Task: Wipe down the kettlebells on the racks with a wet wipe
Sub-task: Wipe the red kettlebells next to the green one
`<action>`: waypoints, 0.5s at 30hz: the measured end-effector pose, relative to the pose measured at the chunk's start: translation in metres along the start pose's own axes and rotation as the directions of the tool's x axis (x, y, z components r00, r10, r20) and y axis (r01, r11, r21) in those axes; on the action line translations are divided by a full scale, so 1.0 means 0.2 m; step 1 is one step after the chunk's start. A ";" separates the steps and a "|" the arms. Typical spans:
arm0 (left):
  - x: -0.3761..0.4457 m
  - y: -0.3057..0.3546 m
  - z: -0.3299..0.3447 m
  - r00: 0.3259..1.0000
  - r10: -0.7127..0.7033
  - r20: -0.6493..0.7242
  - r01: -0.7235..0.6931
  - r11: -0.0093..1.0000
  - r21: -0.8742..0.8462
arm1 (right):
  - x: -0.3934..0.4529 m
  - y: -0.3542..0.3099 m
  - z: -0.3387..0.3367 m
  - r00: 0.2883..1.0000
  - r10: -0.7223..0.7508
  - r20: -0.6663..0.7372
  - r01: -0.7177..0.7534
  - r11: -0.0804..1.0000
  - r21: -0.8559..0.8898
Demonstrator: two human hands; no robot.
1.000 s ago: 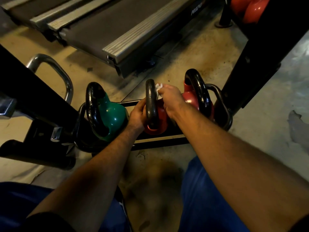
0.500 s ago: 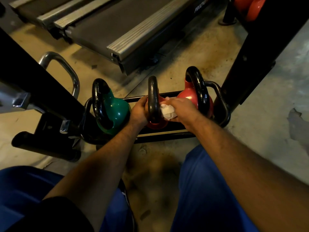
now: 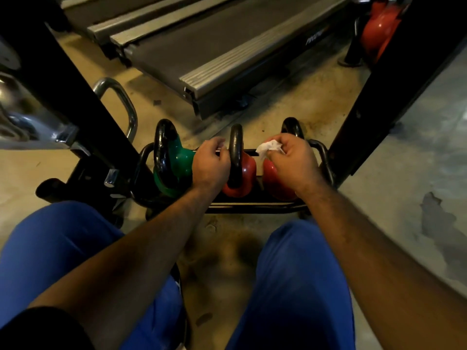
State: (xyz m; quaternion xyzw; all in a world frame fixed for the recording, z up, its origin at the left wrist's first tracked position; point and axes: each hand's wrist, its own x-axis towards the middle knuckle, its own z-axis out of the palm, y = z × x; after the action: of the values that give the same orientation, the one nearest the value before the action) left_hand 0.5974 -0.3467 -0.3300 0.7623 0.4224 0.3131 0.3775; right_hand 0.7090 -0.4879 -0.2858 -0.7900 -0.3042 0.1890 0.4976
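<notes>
L hand (image 3: 211, 164) grips middle red kettlebell (image 3: 240, 176) handle on low rack (image 3: 252, 207); R hand (image 3: 293, 160) pinches wet wipe (image 3: 268, 147) above right red kettlebell (image 3: 274, 183); likely mid-changeover; next: press wipe onto that bell & rub.

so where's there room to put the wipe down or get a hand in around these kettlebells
Bare floor lies between the rack and the treadmill, and between the person's knees. The rack is crowded: green kettlebell, middle red kettlebell gripped by the left hand, right hand pinching the wipe.
</notes>
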 end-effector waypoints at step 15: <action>-0.06 0.18 0.47 0.948 -0.073 0.311 0.122 0.983 -0.141 | 0.14 0.19 -0.26 0.964 -0.152 -0.220 0.128 0.984 -0.121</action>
State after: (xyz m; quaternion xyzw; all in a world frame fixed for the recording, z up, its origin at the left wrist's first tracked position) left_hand 0.6825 -0.3986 -0.3513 0.7471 0.3704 0.2054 0.5123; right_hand 0.7725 -0.5166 -0.2972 -0.8082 -0.3096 0.0452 0.4989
